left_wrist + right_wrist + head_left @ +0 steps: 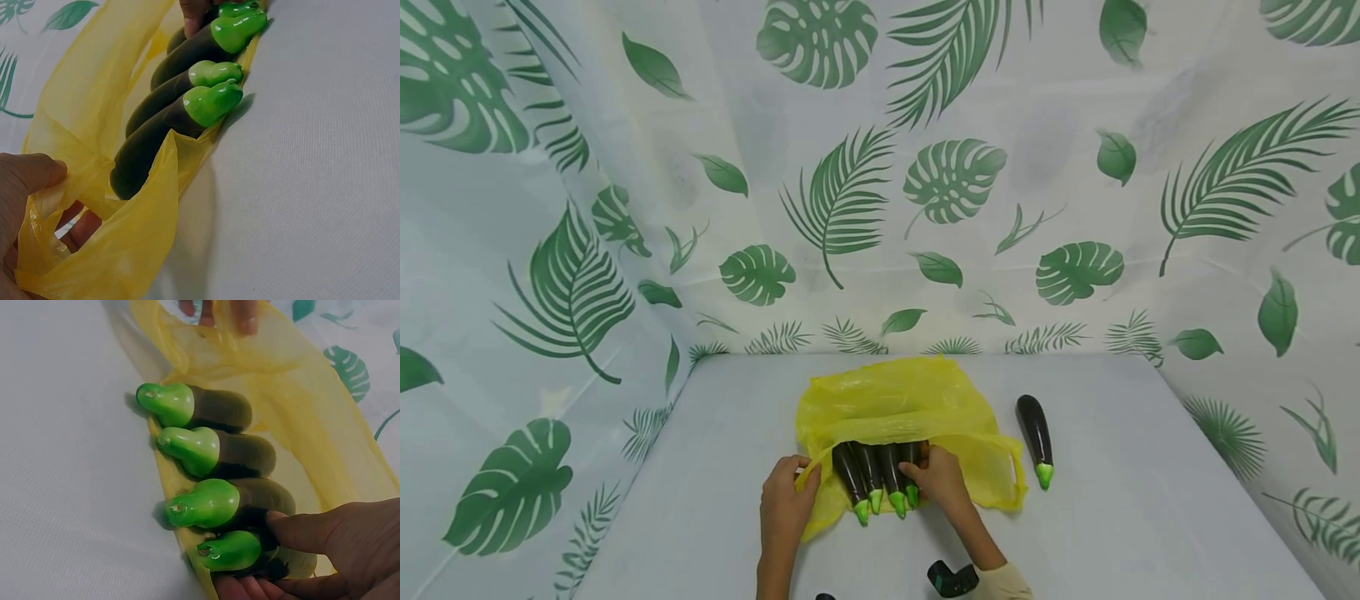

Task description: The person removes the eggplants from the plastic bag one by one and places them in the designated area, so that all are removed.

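Note:
A yellow plastic bag lies spread on the table with its mouth toward me. Several dark eggplants with green caps lie side by side in the opening, caps pointing out. At the bag's left edge, my left hand pinches the thin plastic between thumb and fingers. My right hand grips the rightmost eggplant of the row, thumb on top and fingers low along its far side. The upper ends of the row are partly covered by the bag in the head view.
Another eggplant lies alone on the white table, right of the bag. A black object shows at my right wrist. Leaf-printed sheeting surrounds the table at the back and sides.

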Demonstrator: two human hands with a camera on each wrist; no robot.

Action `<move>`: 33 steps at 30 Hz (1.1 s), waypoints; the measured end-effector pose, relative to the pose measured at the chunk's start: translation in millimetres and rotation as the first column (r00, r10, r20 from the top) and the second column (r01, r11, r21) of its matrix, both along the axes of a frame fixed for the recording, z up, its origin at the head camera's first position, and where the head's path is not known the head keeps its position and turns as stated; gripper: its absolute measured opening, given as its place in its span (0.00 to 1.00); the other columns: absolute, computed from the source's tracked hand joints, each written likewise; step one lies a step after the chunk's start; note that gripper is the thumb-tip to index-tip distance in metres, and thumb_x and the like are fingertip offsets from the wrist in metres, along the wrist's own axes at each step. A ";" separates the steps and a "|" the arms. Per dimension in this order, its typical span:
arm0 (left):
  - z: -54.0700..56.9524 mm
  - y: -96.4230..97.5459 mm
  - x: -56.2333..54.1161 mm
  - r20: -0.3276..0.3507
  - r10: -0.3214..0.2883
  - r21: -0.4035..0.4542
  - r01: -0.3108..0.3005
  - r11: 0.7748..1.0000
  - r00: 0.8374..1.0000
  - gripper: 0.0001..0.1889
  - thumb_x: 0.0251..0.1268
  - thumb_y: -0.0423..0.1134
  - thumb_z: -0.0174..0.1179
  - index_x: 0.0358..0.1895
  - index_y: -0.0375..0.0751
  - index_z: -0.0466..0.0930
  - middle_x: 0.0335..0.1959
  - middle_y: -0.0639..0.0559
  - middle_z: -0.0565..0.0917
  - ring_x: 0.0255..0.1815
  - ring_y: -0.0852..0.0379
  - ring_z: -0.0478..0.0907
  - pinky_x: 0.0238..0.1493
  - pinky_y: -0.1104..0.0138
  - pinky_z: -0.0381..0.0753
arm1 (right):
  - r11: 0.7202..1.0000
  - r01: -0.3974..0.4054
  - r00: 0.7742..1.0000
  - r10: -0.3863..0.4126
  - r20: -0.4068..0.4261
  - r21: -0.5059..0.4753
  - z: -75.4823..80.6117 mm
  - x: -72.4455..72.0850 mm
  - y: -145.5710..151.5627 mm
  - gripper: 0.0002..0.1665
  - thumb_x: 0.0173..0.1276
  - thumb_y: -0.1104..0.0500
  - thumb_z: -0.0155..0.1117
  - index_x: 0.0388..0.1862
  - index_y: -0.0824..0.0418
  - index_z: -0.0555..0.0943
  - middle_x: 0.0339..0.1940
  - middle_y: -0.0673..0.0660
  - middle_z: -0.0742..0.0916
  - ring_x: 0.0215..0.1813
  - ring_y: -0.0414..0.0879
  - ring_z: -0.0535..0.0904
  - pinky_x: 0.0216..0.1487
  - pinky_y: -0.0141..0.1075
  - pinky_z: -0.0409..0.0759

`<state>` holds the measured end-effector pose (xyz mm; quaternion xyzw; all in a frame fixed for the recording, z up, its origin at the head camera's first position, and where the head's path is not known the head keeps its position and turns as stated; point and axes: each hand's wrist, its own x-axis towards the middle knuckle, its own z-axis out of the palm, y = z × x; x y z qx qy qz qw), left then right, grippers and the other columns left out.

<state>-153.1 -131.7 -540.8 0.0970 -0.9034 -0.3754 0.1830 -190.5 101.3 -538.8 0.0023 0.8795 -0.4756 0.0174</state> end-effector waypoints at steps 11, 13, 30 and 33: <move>0.7 -0.7 1.3 -0.004 -0.012 -0.002 0.012 1.000 1.000 0.06 0.61 0.41 0.67 0.35 0.44 0.82 0.41 0.49 0.85 0.42 0.50 0.83 0.43 0.55 0.84 | 0.999 0.001 1.000 0.000 0.029 -0.036 -3.1 -1.2 4.2 0.14 0.61 0.59 0.70 0.30 0.70 0.78 0.10 0.49 0.70 0.12 0.41 0.72 0.15 0.30 0.68; 1.3 -0.6 1.7 -0.008 -0.017 0.002 0.017 1.000 1.000 0.06 0.61 0.41 0.66 0.36 0.44 0.82 0.42 0.49 0.84 0.42 0.50 0.83 0.43 0.55 0.84 | 0.999 0.006 0.999 -0.004 0.041 -0.047 -2.4 -0.1 6.1 0.15 0.61 0.59 0.70 0.32 0.71 0.78 0.10 0.49 0.71 0.13 0.43 0.75 0.15 0.31 0.70; 1.6 1.3 1.6 0.018 -0.007 0.006 0.007 1.000 1.000 0.07 0.61 0.41 0.66 0.37 0.43 0.82 0.42 0.49 0.84 0.42 0.50 0.82 0.43 0.55 0.83 | 0.992 0.061 0.988 -0.045 0.145 -0.111 7.6 9.6 27.9 0.22 0.61 0.58 0.70 0.44 0.76 0.79 0.27 0.59 0.85 0.24 0.44 0.81 0.26 0.40 0.84; 0.8 1.9 1.9 0.020 -0.005 0.008 0.005 1.000 1.000 0.06 0.61 0.41 0.66 0.37 0.44 0.82 0.42 0.49 0.84 0.42 0.50 0.82 0.43 0.55 0.83 | 0.991 0.065 0.988 -0.047 0.150 -0.119 6.9 10.4 29.5 0.23 0.60 0.58 0.71 0.44 0.76 0.79 0.28 0.59 0.84 0.25 0.44 0.81 0.26 0.40 0.84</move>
